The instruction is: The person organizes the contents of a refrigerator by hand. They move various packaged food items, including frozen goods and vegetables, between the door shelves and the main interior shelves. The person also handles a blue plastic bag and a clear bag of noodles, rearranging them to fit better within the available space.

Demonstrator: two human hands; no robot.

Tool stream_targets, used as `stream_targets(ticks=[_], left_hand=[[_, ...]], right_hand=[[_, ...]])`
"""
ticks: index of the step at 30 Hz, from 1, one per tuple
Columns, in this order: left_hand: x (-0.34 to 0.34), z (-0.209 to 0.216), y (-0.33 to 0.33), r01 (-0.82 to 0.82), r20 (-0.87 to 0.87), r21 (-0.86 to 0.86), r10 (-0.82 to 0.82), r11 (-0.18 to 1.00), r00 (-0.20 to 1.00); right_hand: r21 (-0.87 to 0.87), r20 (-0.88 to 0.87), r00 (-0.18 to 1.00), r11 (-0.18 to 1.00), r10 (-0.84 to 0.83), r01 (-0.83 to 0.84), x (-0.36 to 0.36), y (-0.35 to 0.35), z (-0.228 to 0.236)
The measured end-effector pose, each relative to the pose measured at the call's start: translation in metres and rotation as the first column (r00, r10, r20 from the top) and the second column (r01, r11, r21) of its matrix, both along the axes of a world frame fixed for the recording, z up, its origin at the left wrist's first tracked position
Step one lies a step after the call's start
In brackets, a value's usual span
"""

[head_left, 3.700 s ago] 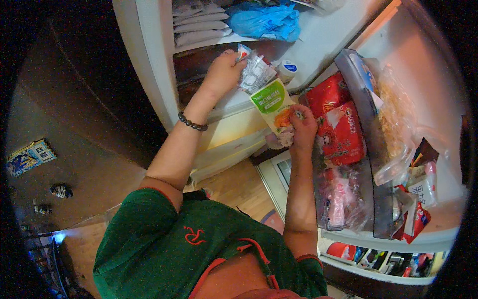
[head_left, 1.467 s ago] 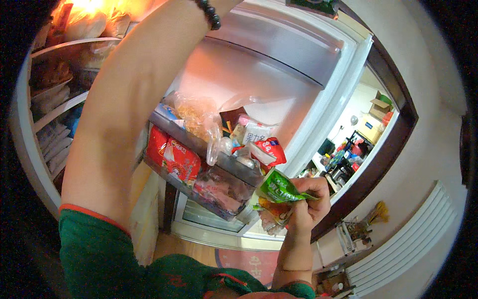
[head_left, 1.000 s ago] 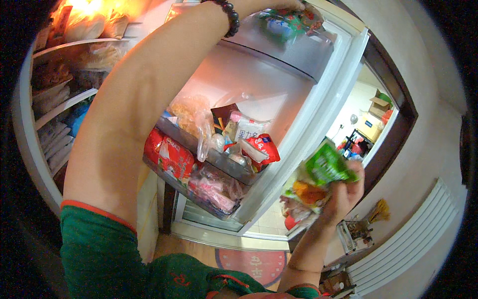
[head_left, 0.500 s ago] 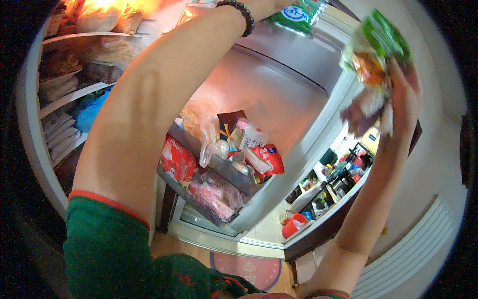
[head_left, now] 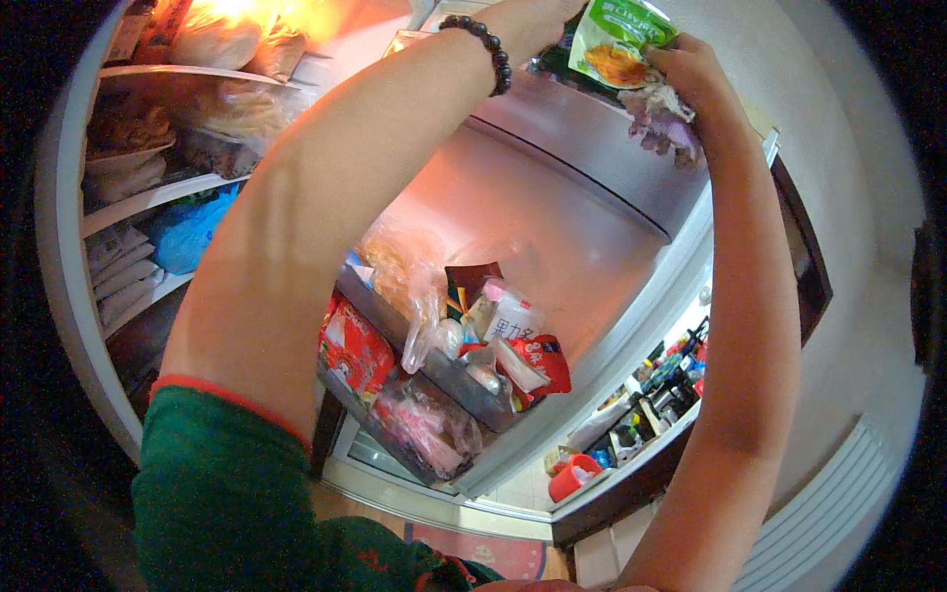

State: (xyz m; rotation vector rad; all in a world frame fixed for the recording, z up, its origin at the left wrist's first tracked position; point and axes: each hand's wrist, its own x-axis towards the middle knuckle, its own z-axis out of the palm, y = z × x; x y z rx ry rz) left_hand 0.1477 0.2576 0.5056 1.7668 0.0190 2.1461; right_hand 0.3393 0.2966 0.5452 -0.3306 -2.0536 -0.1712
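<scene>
Green-topped packet (head_left: 619, 44): upper right of the frame, raised in front of the top door bin (head_left: 592, 163), its face toward the camera, an orange food picture near its lower end.

Right hand (head_left: 688, 71): fingers closed on the packet's right edge. Crumpled greyish-purple item (head_left: 669, 128) hangs just below the packet, beside the same hand; whether it is gripped too, cannot tell.

Left hand (head_left: 541, 25): top edge of frame, above a dark bead bracelet (head_left: 483, 44). Fingertips cut off or hidden near the packet's left side; how far they are open, and whether they have hold of anything, cannot tell. Dark package (head_left: 557, 64) sits partly behind the packet, contents unclear.

Progress, judged from this view: packet in hand and up at bin height, done. Not done: packet is not set down, right fingers are not released, fridge door is not closed. Lower door bins at frame centre hold red packages (head_left: 357, 347) and a pink package (head_left: 424, 434), both apart from the hands. Blue bag (head_left: 195, 235) on a shelf at left, likewise untouched.
</scene>
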Motion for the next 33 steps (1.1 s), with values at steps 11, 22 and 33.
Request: stream_targets(ticks=[11, 22, 33], left_hand=[[-0.013, -0.023, -0.041, -0.451, -0.532, -0.308, 0.241, 0.838, 0.812], [0.027, -0.045, -0.013, -0.520, -0.390, 0.093, 0.512, 0.849, 0.766], [0.013, -0.030, -0.048, -0.727, -0.311, 0.307, 0.786, 0.614, 0.534]], right_hand=[[0.294, -0.160, 0.970, 0.929, -0.185, 0.226, -0.005, 0.000, 0.003], [-0.072, -0.197, 0.965, 0.984, -0.174, 0.163, 0.061, -0.016, -0.028], [-0.103, 0.245, 0.951, 0.971, -0.187, 0.217, 0.087, -0.071, -0.103]])
